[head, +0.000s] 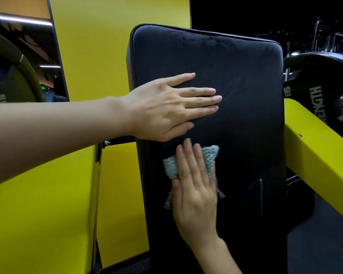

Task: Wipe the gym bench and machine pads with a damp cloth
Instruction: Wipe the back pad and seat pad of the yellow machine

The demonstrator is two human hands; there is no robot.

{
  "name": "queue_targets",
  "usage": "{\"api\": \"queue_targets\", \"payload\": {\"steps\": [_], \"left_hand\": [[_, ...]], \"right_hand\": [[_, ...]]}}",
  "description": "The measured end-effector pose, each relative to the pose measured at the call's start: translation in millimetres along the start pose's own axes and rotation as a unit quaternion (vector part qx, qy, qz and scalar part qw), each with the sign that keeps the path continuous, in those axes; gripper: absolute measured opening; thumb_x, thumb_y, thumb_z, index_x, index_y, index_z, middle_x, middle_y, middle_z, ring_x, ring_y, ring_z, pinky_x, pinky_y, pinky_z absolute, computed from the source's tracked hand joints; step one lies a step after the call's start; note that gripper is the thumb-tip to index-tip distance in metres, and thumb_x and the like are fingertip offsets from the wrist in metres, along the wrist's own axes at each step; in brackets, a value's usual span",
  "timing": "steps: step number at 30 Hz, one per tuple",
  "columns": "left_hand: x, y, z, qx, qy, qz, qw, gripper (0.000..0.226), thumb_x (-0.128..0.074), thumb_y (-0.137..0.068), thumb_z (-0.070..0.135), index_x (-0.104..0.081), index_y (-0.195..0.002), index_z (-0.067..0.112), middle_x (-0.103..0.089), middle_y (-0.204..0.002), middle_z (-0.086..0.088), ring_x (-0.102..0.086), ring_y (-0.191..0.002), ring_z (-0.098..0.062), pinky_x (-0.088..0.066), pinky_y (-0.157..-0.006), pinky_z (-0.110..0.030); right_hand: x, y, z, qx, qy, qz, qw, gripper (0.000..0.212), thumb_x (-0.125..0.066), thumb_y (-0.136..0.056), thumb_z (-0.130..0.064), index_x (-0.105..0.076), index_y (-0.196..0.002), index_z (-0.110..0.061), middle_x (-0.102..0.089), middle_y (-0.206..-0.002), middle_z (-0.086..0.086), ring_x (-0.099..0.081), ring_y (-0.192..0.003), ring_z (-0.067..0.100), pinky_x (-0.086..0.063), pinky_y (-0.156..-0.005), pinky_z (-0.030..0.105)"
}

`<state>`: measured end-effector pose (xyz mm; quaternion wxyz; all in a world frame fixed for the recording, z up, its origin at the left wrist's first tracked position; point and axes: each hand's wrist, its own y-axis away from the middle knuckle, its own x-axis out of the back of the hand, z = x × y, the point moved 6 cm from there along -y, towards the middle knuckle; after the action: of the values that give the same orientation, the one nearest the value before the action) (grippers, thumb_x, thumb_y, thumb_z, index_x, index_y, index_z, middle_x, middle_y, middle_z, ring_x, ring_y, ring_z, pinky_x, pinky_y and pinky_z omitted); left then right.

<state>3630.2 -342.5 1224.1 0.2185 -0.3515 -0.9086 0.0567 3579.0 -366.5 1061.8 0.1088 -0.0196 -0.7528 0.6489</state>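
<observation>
A tall black padded backrest [236,80] of a gym machine fills the middle of the view, with faint wipe streaks on its surface. My left hand [166,107] lies flat on the pad's left middle, fingers straight and together, holding nothing. Just below it, my right hand [194,184] presses a light blue knitted cloth [210,155] flat against the pad. The cloth shows above and beside my fingers, and a corner hangs out below my palm.
Yellow machine frame panels [48,204] stand to the left of the pad. A yellow arm [315,147] slopes down at the right. Black weight plates sit at the far right [321,80] and far left [10,76]. Dark floor [325,244] lies at the lower right.
</observation>
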Motion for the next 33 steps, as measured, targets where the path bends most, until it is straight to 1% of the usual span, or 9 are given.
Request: {"api": "queue_targets", "payload": {"steps": [5, 8, 12, 16, 20, 22, 26, 29, 33], "left_hand": [[-1, -1, -1, 0.000, 0.003, 0.002, 1.000, 0.055, -0.024, -0.103, 0.036, -0.029, -0.155, 0.017, -0.022, -0.162, -0.001, -0.016, -0.152, -0.017, -0.011, -0.124, -0.048], [-1, -1, 0, 0.000, 0.004, 0.002, 1.000, 0.055, -0.023, -0.103, 0.036, -0.030, -0.155, 0.018, -0.023, -0.162, -0.001, -0.016, -0.151, -0.017, -0.011, -0.124, -0.049], [0, -1, 1, -0.001, 0.002, 0.005, 1.000, 0.055, -0.024, -0.103, 0.035, -0.032, -0.154, 0.017, -0.025, -0.162, -0.001, -0.019, -0.151, -0.018, -0.013, -0.123, -0.049], [0, -1, 1, 0.003, 0.000, 0.002, 1.000, 0.055, -0.024, -0.103, 0.035, -0.032, -0.154, 0.017, -0.025, -0.162, -0.001, -0.018, -0.151, -0.017, -0.014, -0.123, -0.049], [-1, -1, 2, 0.007, -0.001, -0.002, 1.000, 0.055, -0.022, -0.103, 0.035, -0.030, -0.155, 0.018, -0.024, -0.162, 0.000, -0.016, -0.151, -0.016, -0.013, -0.124, -0.048], [-1, -1, 2, 0.009, -0.001, -0.003, 1.000, 0.055, -0.022, -0.103, 0.035, -0.029, -0.155, 0.018, -0.023, -0.162, 0.000, -0.015, -0.152, -0.017, -0.013, -0.124, -0.049], [-1, -1, 4, 0.010, -0.007, -0.008, 1.000, 0.056, -0.021, -0.103, 0.036, -0.029, -0.155, 0.017, -0.023, -0.163, -0.001, -0.016, -0.152, -0.018, -0.012, -0.123, -0.049], [0, -1, 6, 0.011, -0.009, -0.009, 1.000, 0.057, -0.020, -0.103, 0.036, -0.030, -0.155, 0.017, -0.024, -0.162, -0.002, -0.018, -0.151, -0.019, -0.013, -0.122, -0.050], [-1, -2, 7, 0.019, -0.012, -0.013, 1.000, 0.057, -0.019, -0.102, 0.036, -0.029, -0.155, 0.017, -0.022, -0.163, -0.001, -0.016, -0.152, -0.020, -0.013, -0.122, -0.052]], "right_hand": [[13, -2, 51, -0.144, -0.012, 0.067, 0.987, 0.051, -0.021, -0.107, -0.031, -0.026, -0.153, -0.009, -0.022, -0.162, 0.002, -0.013, -0.152, 0.016, -0.020, -0.119, 0.051], [7, 1, 42, -0.193, -0.016, 0.093, 0.977, 0.053, -0.024, -0.106, -0.030, -0.024, -0.155, -0.010, -0.019, -0.163, 0.000, -0.009, -0.152, 0.014, -0.017, -0.119, 0.049], [-5, 3, -1, -0.160, -0.016, 0.074, 0.984, 0.053, -0.020, -0.106, -0.032, -0.028, -0.153, -0.008, -0.024, -0.162, 0.004, -0.013, -0.152, 0.019, -0.020, -0.117, 0.050], [-17, 10, -45, -0.088, -0.030, 0.023, 0.995, 0.051, -0.023, -0.106, -0.031, -0.026, -0.154, -0.015, -0.024, -0.163, 0.000, -0.016, -0.151, 0.020, -0.015, -0.120, 0.046], [-18, 16, -44, 0.010, 0.006, -0.024, 1.000, 0.048, -0.024, -0.107, -0.030, -0.025, -0.154, -0.019, -0.020, -0.164, -0.003, -0.017, -0.151, 0.018, -0.016, -0.120, 0.044], [-13, 16, -29, 0.025, 0.004, -0.024, 0.999, 0.048, -0.024, -0.107, -0.030, -0.025, -0.154, -0.018, -0.019, -0.164, -0.004, -0.018, -0.151, 0.017, -0.021, -0.118, 0.045], [1, 13, 12, -0.008, -0.016, 0.005, 1.000, 0.048, -0.023, -0.107, -0.029, -0.026, -0.153, -0.015, -0.023, -0.162, -0.003, -0.021, -0.150, 0.018, -0.031, -0.112, 0.051], [15, 9, 58, -0.069, -0.022, 0.039, 0.997, 0.049, -0.022, -0.108, -0.029, -0.029, -0.151, -0.008, -0.027, -0.160, 0.005, -0.021, -0.150, 0.021, -0.026, -0.117, 0.051], [28, 7, 103, -0.175, -0.027, 0.078, 0.981, 0.051, -0.025, -0.106, -0.027, -0.026, -0.153, -0.008, -0.022, -0.162, 0.001, -0.013, -0.152, 0.017, -0.018, -0.120, 0.050]]}}
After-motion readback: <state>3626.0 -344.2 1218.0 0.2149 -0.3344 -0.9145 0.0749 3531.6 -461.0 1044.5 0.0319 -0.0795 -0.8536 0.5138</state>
